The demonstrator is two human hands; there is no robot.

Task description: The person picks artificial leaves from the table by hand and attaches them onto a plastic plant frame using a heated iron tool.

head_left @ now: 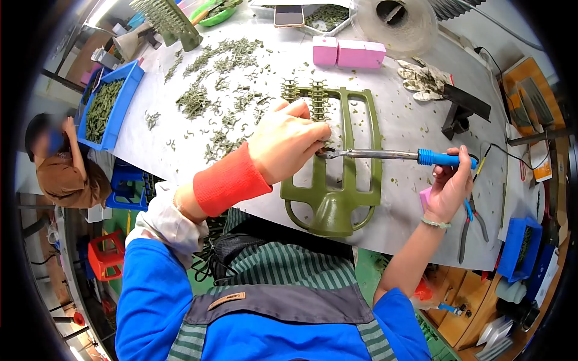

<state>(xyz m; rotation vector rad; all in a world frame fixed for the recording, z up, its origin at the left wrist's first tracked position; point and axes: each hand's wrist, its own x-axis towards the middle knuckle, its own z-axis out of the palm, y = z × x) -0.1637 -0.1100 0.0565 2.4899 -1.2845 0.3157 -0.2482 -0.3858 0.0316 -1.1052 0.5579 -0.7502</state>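
Holding tool [385,154], apparently against frame [348,176]

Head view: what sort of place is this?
Probably a workshop: loose green pieces on a white table, a blue bin of more, and a blue-handled tool in the right hand.

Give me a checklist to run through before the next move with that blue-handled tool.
1. Right hand gripping the blue-handled tool: ok, it holds the handle.
2. Tool tip at the green frame: ok, though exact contact is unclear.
3. Left hand well clear of the tip: not ok, its fingers are right beside it.
4. Anything pinched in those fingers: cannot tell, the hand hides it.
5. Tip hot: cannot tell.
6. Loose green pieces available: ok, scattered across the table.
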